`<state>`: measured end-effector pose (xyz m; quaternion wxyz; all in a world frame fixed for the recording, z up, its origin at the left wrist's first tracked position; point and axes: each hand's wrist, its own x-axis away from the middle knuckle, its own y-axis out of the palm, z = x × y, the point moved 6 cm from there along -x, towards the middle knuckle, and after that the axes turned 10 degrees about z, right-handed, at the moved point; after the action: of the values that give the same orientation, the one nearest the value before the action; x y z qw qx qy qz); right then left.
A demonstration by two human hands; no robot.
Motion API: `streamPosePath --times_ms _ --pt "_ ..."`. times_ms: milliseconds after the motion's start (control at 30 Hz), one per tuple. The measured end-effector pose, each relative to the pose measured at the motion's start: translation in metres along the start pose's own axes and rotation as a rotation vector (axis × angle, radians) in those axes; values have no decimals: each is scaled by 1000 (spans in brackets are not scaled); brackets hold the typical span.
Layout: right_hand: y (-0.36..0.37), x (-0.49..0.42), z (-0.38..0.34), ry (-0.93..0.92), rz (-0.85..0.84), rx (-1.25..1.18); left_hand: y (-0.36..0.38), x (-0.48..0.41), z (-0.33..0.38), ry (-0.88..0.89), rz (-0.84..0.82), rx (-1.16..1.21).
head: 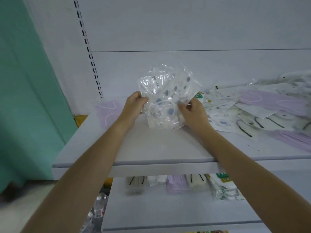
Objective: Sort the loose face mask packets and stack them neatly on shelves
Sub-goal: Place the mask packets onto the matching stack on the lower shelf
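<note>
clear packets (168, 96) at centre frame show white masks with blue and grey spots. lilac masks (272, 101) at right, a lilac one (108, 111) at left. white shelf (151, 148), teal wall (25, 81) at left.

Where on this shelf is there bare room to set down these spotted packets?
Bare shelf runs from the held bundle forward to the front edge, right of the lilac packet. The right side is crowded with the loose pile.

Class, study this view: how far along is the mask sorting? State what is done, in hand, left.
Done: a lilac stack at the upper shelf's left; grouped packets line the lower shelf. In hand: left hand and right hand grip a bundle of blue-spotted packets. Left: the mixed heap on the right.
</note>
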<state>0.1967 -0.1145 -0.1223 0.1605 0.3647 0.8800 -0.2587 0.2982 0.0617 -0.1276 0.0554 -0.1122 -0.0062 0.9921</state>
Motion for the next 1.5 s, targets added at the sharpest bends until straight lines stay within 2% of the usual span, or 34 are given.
streamPosePath --times_ms 67,133,267,333,400,467,533,633,667,733,900,1033,1133,1200,1267,1333,1433,1500 --pt "-10 -4 3 20 135 -48 -2 -2 0 9 12 13" --pt "-15 -5 4 18 193 -86 -5 0 1 68 2 5" --pt "-2 -1 0 -33 45 -72 -1 7 7 193 -75 -118" --pt "6 4 -3 -78 -34 -27 3 9 7 198 -112 -139" --pt "10 5 -4 -99 -67 13 7 10 5 198 -160 -145" --pt "10 4 -3 -96 -69 23 7 9 6 271 -154 -187" --pt "12 3 0 -97 -112 91 -3 4 7 309 -20 -202" --pt "23 8 9 -191 -313 498 -24 -6 6 309 244 -206" --pt "26 11 11 -219 -375 612 -30 -8 4 291 302 -225" --pt "26 13 13 -213 -418 680 -35 -11 0 249 354 -248" --pt "20 6 2 -244 -254 573 -31 -13 -5 215 328 -286" --pt "3 4 -15 -299 6 250 -26 -16 -7 186 261 -288" --pt "-12 11 -31 -436 167 12 -22 -16 -7 199 225 -310" --pt "-13 15 -37 -521 188 -15 -17 -15 -7 169 165 -240" --pt "-4 17 -40 -617 63 17 -9 -13 -6 90 42 -108" --pt "13 23 -39 -693 -172 68 -1 -9 -6 40 -83 -51" --pt "30 34 -33 -688 -476 129 5 -6 -13 35 -204 -135" --pt "32 35 -28 -622 -508 159 5 -5 -15 98 -228 -260"
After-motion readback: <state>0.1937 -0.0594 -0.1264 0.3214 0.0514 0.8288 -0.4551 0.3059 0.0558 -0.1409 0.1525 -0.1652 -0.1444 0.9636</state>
